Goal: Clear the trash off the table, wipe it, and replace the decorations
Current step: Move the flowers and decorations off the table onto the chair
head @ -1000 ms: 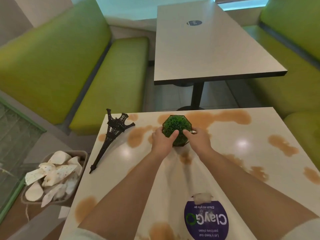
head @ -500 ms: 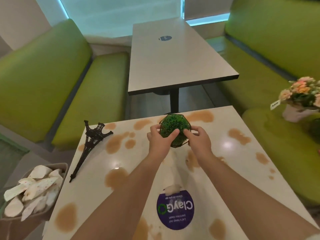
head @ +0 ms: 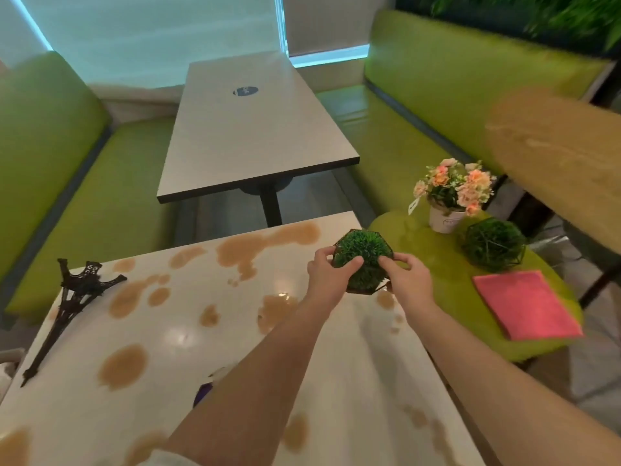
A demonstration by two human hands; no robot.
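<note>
I had both hands on the grass ball [head: 363, 260], a green tuft ball in a dark wire frame. My left hand [head: 331, 275] gripped its left side, thumb curled across the front and fingers wrapped round the back; my right hand [head: 408, 280] pinched its right side, fingers bent onto the frame. The ball was over the far right corner of the stained table [head: 188, 338], right at the edge that faces the green seat [head: 437, 284]. Whether the ball touched the tabletop or was lifted just off it, I could not tell.

Taking the stained table as my mark: brown spill patches [head: 122, 366] lay scattered across its white top. A black tower model [head: 72, 307] lay tipped over along its left side. A purple sticker [head: 203, 393] showed near the middle of its near half, mostly hidden under my left forearm.

To the right of the table, on the green seat, stood a white pot of pink flowers [head: 452, 196], a second grass ball [head: 494, 245] just beside it, and a folded pink cloth [head: 526, 307] nearer to me. Beyond the table's far edge stood a grey table [head: 255, 129] between two green benches [head: 84, 196].
</note>
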